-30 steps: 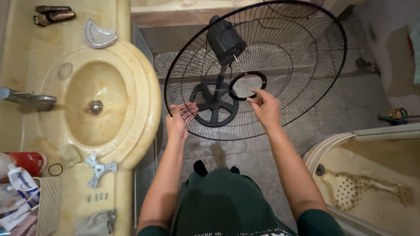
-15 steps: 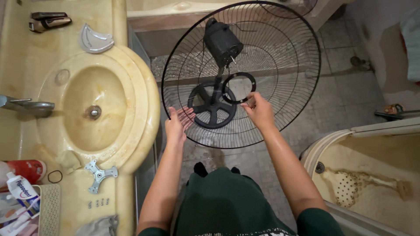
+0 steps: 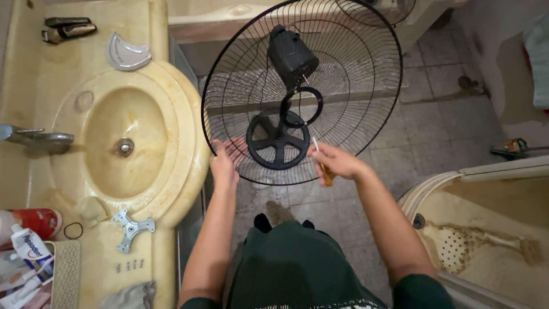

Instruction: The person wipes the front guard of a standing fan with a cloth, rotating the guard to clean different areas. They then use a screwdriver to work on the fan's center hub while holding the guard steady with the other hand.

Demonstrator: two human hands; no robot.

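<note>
A black wire fan guard with the fan's motor housing stands upright before me over the tiled floor. My left hand holds the guard's lower left rim. My right hand grips a screwdriver with a yellow handle, its tip pointing up toward the black ring and the round hub at the guard's centre.
A cream sink with a tap is at the left. On its counter lie a metal cross-shaped bracket, several small screws, a grey fan blade piece and toiletries. A cream tub sits at the right.
The fan guard has come closer and shifted left. My right hand has dropped from the black ring to the guard's lower part, and the screwdriver now shows in it.
</note>
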